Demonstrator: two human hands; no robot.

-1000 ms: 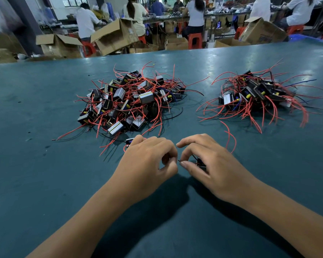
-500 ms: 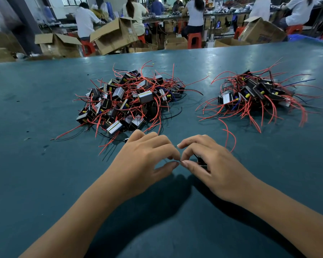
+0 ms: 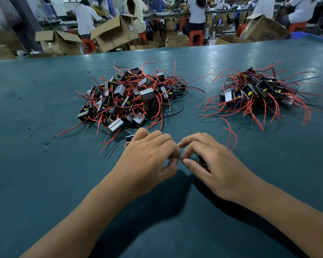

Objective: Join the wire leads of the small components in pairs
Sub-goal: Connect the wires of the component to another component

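2 hands [image 3: 179, 161] pinching wire ends, 2 component piles [image 3: 132, 97], teal table [image 3: 35, 174]

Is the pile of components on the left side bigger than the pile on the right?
Yes, the left pile spreads wider and holds more components than the right pile.

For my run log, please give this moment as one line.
left hand: pinches wire lead | right hand: pinches same lead, component beneath | two component piles behind, untouched

matt teal table [image 3: 35, 183], brown cardboard boxes [image 3: 116, 32]
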